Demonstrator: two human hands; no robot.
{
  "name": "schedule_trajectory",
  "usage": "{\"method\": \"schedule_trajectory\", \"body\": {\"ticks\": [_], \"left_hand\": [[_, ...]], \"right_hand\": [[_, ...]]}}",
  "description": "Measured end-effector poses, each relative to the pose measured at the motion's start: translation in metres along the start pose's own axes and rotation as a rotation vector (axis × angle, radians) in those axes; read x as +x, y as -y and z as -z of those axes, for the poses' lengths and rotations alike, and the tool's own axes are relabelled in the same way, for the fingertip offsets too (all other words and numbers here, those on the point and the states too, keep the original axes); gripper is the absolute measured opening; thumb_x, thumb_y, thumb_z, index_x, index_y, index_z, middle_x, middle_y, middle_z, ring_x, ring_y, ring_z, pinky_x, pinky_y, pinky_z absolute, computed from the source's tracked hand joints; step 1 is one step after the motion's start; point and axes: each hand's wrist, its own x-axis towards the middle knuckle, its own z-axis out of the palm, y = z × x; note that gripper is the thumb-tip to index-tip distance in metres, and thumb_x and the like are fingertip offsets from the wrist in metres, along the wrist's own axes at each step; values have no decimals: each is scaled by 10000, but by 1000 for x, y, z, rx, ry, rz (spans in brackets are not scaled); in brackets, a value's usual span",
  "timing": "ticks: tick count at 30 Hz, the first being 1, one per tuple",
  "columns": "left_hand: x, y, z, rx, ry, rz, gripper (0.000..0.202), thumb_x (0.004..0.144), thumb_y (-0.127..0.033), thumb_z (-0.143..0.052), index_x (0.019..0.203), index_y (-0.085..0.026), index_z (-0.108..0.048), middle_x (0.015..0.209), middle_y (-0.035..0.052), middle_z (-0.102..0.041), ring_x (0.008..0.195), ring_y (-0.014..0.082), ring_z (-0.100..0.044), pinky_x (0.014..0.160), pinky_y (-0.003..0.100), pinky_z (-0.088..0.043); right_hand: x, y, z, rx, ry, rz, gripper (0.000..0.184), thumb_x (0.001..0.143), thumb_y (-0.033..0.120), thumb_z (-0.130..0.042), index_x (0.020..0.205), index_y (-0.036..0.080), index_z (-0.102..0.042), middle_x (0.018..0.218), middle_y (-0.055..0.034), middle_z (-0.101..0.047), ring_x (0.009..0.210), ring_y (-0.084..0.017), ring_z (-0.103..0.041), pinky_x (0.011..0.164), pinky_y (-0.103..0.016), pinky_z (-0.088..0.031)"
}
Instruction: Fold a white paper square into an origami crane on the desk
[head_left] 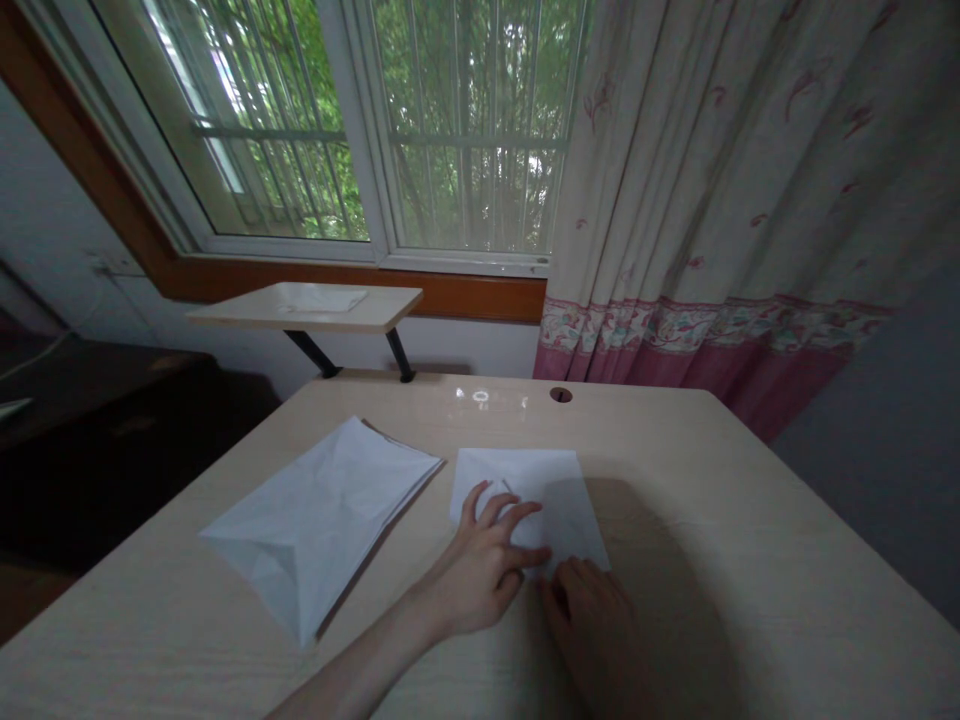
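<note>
two hands on one sheet: the left hand point(480, 570) and the right hand point(592, 605) meet at the white sheet point(561, 485), close together, at its near side
left hand: fingers spread apart and bent, fingertips down on the white sheet; nothing seen gripped; the bare forearm comes in from the bottom edge
right hand: curled, in deep shade, at the near edge of the white sheet; whether its fingers pinch the paper, i cannot tell
white sheet: flat on the pale wood-look surface point(750, 520), right of the paper pile; a short dark line shows just beyond the left hand's fingers, too small to make out; a shadow falls over its right part
paper pile: the white paper pile point(330, 510) lies slantwise on the left of the surface, apart from both hands; top sheet creased, the near corner showing folds
shelf: a small raised shelf point(386, 305) on black legs point(400, 355) at the far left of the surface; more white paper point(315, 297) lies on it
cable hole: a round, dark cable hole point(561, 395) near the far edge
window: barred window point(381, 130) with green leaves outside
curtain: pale curtain point(697, 180) printed with reddish sprigs; patterned band, pink hem
</note>
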Motion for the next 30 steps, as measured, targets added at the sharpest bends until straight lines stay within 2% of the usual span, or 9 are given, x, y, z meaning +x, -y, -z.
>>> {"method": "schedule_trajectory", "body": {"ticks": [6,17,26,30], "left_hand": [[-1,6,-7,-38,2,31,607,721,-65,-536,1170,-467,-601,1460,-57,-356,1292,291,-315,1068,599,-88],[-2,8,-10,-69,-2,52,652,700,-33,-527,1166,-484,-599,1469,-71,-336,1298,294,-302,1069,608,-97],[-3,7,-9,-35,-28,22,615,732,-51,-536,1182,-466,-597,1456,-55,-366,1278,298,-338,1064,610,-126],[-3,4,-7,-16,-28,22,541,742,-117,-584,1165,-453,-612,1447,-43,-381,1282,306,-335,1068,608,-94]], "right_hand": [[1,6,-5,-25,0,12,564,1015,273,-118,624,227,-523,564,0,-572,519,-164,-561,567,-315,-347],[0,9,-11,43,25,-26,370,952,228,-343,647,226,-552,588,12,-616,543,-151,-596,587,-281,-363],[-7,-9,-10,63,138,-43,216,799,167,-482,599,237,-520,560,27,-598,506,-150,-585,518,-263,-364],[-9,-18,-3,63,189,-105,191,765,155,-518,592,236,-528,580,29,-609,536,-144,-591,534,-245,-374]]}}
